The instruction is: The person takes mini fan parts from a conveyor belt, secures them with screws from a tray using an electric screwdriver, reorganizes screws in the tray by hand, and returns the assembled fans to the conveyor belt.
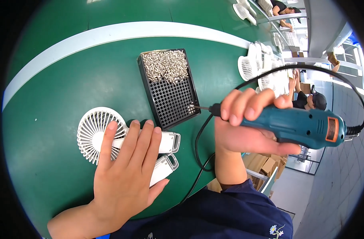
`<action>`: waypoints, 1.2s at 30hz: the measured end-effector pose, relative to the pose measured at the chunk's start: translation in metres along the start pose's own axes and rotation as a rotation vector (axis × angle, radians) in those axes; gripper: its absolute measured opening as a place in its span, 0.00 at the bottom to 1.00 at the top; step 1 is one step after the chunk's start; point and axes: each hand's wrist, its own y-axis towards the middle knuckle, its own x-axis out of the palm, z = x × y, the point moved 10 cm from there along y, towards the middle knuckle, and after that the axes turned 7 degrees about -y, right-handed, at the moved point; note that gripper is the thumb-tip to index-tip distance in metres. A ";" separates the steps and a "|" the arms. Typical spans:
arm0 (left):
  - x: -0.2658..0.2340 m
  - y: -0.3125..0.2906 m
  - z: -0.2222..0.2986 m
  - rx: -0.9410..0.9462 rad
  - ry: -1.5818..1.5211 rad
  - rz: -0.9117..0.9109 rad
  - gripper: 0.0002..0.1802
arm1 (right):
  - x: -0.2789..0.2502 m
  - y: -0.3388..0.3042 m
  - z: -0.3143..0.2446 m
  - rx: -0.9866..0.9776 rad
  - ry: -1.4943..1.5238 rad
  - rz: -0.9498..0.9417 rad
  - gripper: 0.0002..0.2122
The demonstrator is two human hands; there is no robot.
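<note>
My left hand point(126, 175) lies flat, fingers spread, pinning two white fans point(98, 133) to the green tabletop point(50, 99). My right hand point(245, 127) grips the teal screwdriver point(297, 125), its tip at the black screw tray point(170, 89). I judge I'm picking up a screw; next comes carrying it to the fan.

The left hand point(126, 175) lies palm down in the lower left of the frame, fingers spread flat and pointing toward the top, thumb out to the right; its bare forearm runs off to the lower left corner. The right hand point(245, 125), centre right, has its grip curled closed, fingertips showing on top, wrist rising from a dark blue sleeve.
</note>
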 end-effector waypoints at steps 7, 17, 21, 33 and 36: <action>-0.002 -0.001 0.002 0.050 -0.031 0.037 0.50 | 0.040 -0.020 -0.045 0.164 0.041 0.041 0.29; 0.000 -0.003 -0.003 0.027 -0.097 0.045 0.51 | 0.084 -0.060 -0.049 0.321 0.075 -0.386 0.19; 0.001 -0.003 -0.003 0.036 -0.095 0.042 0.51 | 0.084 -0.062 -0.052 0.290 0.102 -0.408 0.18; 0.002 -0.002 -0.003 0.027 -0.076 0.027 0.51 | 0.079 -0.062 -0.048 0.281 0.007 -0.197 0.19; 0.003 -0.002 -0.002 0.032 -0.067 0.022 0.51 | 0.077 -0.062 -0.055 0.274 0.004 -0.215 0.15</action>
